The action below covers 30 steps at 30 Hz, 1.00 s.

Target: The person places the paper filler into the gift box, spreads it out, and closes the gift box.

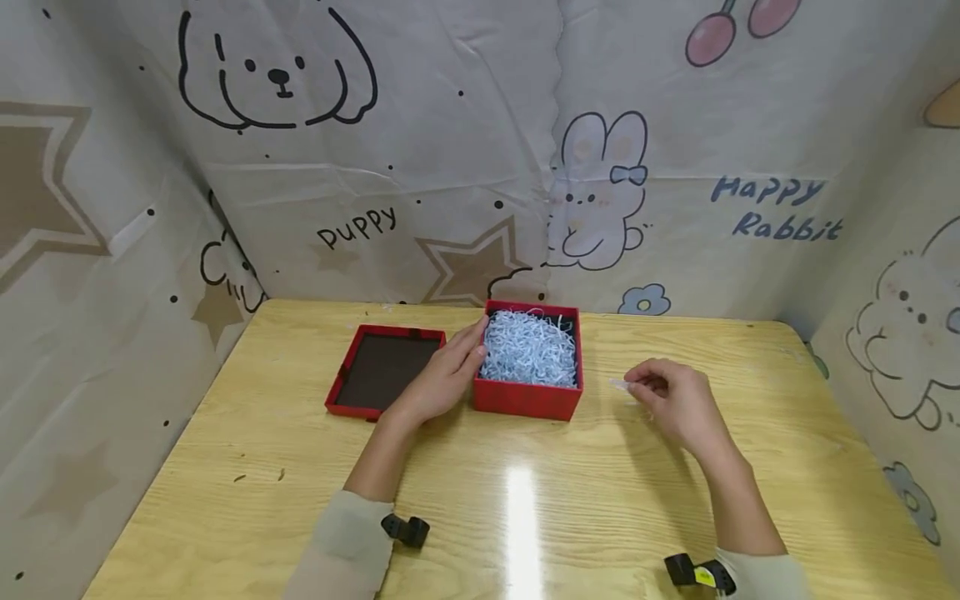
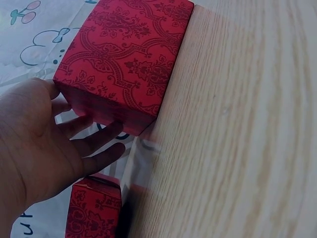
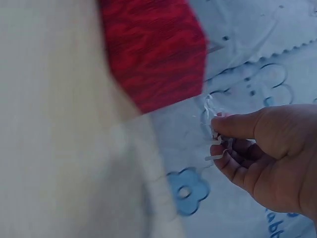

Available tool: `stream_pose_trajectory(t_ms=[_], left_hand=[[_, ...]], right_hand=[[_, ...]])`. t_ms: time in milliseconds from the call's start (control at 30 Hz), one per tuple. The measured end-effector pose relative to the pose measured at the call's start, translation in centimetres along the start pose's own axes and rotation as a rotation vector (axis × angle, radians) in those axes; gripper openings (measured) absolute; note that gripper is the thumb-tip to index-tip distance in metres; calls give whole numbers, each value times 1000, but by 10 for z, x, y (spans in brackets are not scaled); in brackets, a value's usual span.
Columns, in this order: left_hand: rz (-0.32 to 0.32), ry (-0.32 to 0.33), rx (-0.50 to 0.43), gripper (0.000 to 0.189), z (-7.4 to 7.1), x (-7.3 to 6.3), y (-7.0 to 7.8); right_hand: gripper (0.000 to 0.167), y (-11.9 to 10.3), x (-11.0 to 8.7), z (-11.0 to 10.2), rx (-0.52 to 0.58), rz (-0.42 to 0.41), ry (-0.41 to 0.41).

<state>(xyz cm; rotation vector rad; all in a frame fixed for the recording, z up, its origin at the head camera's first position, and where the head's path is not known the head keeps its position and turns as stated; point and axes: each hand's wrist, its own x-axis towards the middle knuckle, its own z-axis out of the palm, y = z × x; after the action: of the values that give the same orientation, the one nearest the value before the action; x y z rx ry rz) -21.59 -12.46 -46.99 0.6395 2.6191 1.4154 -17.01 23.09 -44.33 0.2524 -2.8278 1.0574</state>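
A red patterned box [image 1: 527, 400] stands on the table, filled with pale blue-white shredded paper [image 1: 527, 350]. Against its left side rests my left hand [image 1: 447, 372], fingers extended; the left wrist view shows these fingers spread along the wall of the box [image 2: 124, 54]. To the right of the box, my right hand [image 1: 678, 400] pinches a few paper shreds [image 3: 214, 144] between thumb and fingers, apart from the box. Left of the box lies its red lid [image 1: 390, 367], inside up with a dark lining, partly behind my left hand.
The wooden table [image 1: 450, 517] ends at a printed cloth backdrop [image 1: 465, 167] behind and at both sides. Small dark bits [image 1: 240, 478] lie on the table's left part. Each wrist carries a black device, such as the left one [image 1: 406, 531].
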Motion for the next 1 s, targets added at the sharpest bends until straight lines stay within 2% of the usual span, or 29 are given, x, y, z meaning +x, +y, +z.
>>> stream_pose_trajectory(t_ms=[167, 300, 433, 533, 700, 767, 833, 933, 1000], left_hand=[[13, -6, 5, 61, 0, 3, 0], [11, -4, 12, 61, -2, 3, 1], [3, -4, 19, 60, -2, 1, 1], [-9, 7, 21, 60, 0, 0, 0], [-7, 20, 98, 59, -3, -3, 4], [-11, 36, 140, 59, -13, -5, 5], [-16, 72, 174, 59, -28, -8, 5], [-66, 136, 179, 56, -59, -19, -1], [-118, 173, 193, 56, -80, -30, -7]], right_hand=[[11, -37, 18, -9, 74, -46, 112], [13, -69, 39, 6, 164, -63, 106], [13, -90, 59, 30, 220, -79, 57], [16, -97, 68, 46, 196, -89, -20], [31, -102, 69, 52, 123, -61, -146], [36, -104, 64, 50, 144, -53, -123], [38, -110, 58, 48, 189, -61, -74], [37, -125, 46, 50, 280, -116, -21], [37, -138, 38, 58, 338, -156, -40]])
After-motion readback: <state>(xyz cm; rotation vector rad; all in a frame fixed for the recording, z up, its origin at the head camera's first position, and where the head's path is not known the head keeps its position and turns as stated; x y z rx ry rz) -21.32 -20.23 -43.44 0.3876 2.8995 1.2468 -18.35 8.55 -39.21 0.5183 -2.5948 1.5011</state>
